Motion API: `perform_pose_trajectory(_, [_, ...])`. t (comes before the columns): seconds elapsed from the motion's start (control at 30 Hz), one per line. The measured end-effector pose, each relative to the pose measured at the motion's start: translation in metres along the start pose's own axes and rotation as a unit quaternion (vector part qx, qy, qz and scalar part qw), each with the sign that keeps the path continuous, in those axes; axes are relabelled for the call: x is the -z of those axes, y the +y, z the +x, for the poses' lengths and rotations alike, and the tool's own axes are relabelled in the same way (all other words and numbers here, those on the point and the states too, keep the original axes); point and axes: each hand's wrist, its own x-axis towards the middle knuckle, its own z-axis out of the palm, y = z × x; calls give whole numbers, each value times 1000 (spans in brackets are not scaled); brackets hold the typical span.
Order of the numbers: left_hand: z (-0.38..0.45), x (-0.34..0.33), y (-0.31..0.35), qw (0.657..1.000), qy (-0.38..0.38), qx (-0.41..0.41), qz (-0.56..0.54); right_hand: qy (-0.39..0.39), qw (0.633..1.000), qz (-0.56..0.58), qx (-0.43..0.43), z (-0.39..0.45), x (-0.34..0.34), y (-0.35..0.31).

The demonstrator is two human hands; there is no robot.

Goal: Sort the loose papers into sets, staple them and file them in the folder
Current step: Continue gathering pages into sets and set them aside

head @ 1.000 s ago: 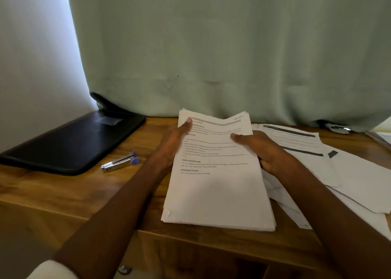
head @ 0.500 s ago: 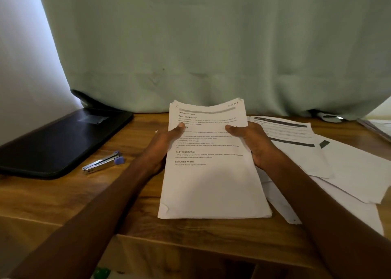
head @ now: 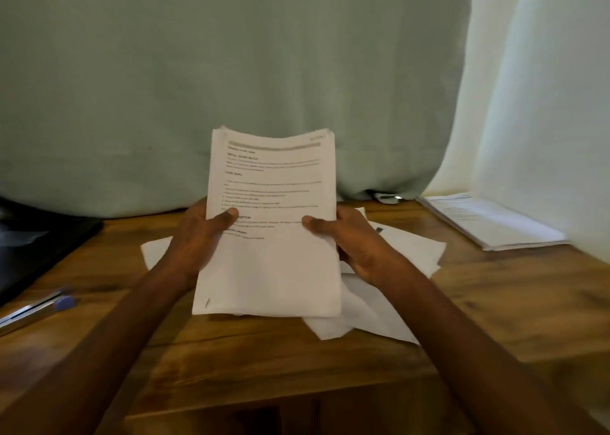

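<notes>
Left hand (head: pixel 194 243) and right hand (head: pixel 358 246) each pinching a side edge of the paper stack (head: pixel 269 236), raised off the worktop (head: pixel 495 302), loose sheets (head: pixel 406 253) beneath the grip, stapler (head: pixel 36 309) far left, folder (head: pixel 39 240) beyond it, bare wood nearer the person

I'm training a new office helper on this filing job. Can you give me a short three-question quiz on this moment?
1. True or false: both hands hold the paper stack.
2. What lies at the table's left edge: A) scissors B) stapler C) mug?
3. Where do the loose sheets lie?

Key: 1. True: left hand and right hand grip its sides. 2. B, the stapler. 3. On the table, under the raised stack.
</notes>
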Motion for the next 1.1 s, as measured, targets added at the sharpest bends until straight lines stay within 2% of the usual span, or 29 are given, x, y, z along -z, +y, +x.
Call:
perform_pose_trajectory(0.23, [11,-125,-16,999,-21,21,-41,127,989,-77,5,-45,99,-2])
perform_pose_trajectory(0.4, [13,-224,-27,994,-34,86,-59,217,967,-134,-12,-65,186,-18])
perform_pose_trajectory(0.6, [18,-339,-44,986,-108,126,14,302,924,-223,-72,-74,312,-48])
perform_pose_trajectory(0.7, [31,-396,-57,982,-102,153,35,320,902,-275,-96,-70,363,-53])
perform_pose_trajectory(0.8, [44,-444,-73,980,-72,174,61,357,858,-358,-90,-59,399,-47])
perform_pose_trajectory(0.9, [53,-475,-91,983,-50,164,65,378,788,-477,-93,-44,420,-39])
perform_pose_trajectory(1.0, [57,-490,-105,985,-30,104,133,369,738,-558,-84,-26,430,-31])
perform_pose_trajectory(1.1, [60,-500,-114,974,-18,48,220,340,715,-603,-98,-4,440,-24])
